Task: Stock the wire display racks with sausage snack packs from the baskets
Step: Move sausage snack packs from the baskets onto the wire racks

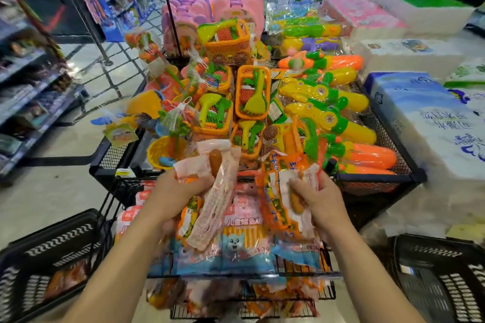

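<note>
Shop floor, wire rack under sausage packs

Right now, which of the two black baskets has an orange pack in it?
The left basket: an orange pack lies on its floor. The right basket shows none.

Yellow and orange water guns lying piled in a black mesh bin, netted orange sand-toy sets crowding beside them, pink cases standing behind, tissue packs sitting stacked at right, shelves running along the left aisle
</note>
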